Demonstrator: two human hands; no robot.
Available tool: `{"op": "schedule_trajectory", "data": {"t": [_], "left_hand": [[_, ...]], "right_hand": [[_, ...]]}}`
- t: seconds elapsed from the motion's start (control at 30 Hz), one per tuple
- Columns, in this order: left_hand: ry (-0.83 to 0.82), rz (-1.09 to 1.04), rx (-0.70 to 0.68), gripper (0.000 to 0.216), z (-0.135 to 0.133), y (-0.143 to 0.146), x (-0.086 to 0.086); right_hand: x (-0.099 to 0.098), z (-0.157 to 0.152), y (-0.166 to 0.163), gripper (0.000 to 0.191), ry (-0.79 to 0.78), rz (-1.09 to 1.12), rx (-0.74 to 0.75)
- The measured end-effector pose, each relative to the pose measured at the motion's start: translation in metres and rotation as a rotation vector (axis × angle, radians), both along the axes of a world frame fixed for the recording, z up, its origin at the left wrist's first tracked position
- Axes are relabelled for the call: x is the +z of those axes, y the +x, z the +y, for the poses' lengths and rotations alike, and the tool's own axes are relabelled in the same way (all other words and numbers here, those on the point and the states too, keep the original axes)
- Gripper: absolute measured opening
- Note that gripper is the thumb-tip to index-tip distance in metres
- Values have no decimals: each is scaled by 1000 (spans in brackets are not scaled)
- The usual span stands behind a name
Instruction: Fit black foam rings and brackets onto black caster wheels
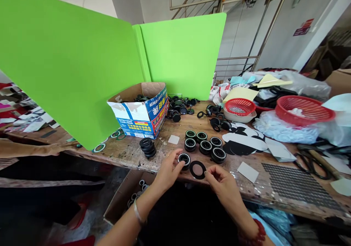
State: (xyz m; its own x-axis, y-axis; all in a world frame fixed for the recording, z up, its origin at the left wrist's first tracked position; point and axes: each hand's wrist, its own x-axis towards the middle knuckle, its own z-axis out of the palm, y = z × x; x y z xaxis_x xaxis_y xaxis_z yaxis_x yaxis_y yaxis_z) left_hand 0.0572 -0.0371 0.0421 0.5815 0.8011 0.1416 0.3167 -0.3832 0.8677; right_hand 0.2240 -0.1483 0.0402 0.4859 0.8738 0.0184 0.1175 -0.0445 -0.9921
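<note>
My left hand [169,170] pinches a small black round part with a pale inner ring [184,159] at the near edge of the wooden workbench [128,150]. My right hand [219,180] has its fingers curled at the rim of a flat black ring [197,169] lying on the bench. Just beyond stand several similar black round parts [205,144] in two rows. A short stack of black rings [148,147] is to the left.
An open cardboard box [142,110] with black parts stands at the left, before green screens [82,63]. Two red baskets [304,109] and a white bowl, black oval sheets [244,142] and a metal mesh [294,182] lie right. Another box [123,196] sits under the bench.
</note>
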Motion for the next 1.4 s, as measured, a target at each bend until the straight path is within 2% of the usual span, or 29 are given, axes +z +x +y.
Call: {"op": "schedule_trajectory", "data": {"t": [0.07, 0.13, 0.27, 0.37, 0.47, 0.57, 0.7, 0.8, 1.1, 1.4], "left_hand": [[91, 74, -64, 37, 20, 13, 3], [70, 107, -152, 30, 40, 27, 6], [-98, 183, -257, 16, 75, 33, 8], [-286, 188, -166, 11, 87, 16, 1], [-478, 125, 48, 22, 76, -5, -11], [-632, -6, 246, 26, 45, -14, -21], [-787, -182, 383, 22, 5, -4, -27], [-850, -295, 450, 21, -8, 6, -28], [-966, -466, 467, 24, -16, 11, -28], [-1014, -491, 433, 30, -8, 12, -28]], "right_hand": [[-2, -1, 5, 33, -43, 51, -10], [-5, -3, 8, 36, -90, 106, -6], [-13, -6, 12, 42, -142, 198, -20], [-23, -9, 16, 44, -162, 264, -31], [-32, -8, 21, 41, -145, 326, -33], [-36, 0, 22, 37, -119, 400, -21], [-38, 20, 17, 31, -88, 426, -23], [-42, 33, 12, 28, -82, 401, 8], [-42, 50, 2, 31, -124, 406, 100], [-36, 56, 4, 30, -186, 378, 63]]}}
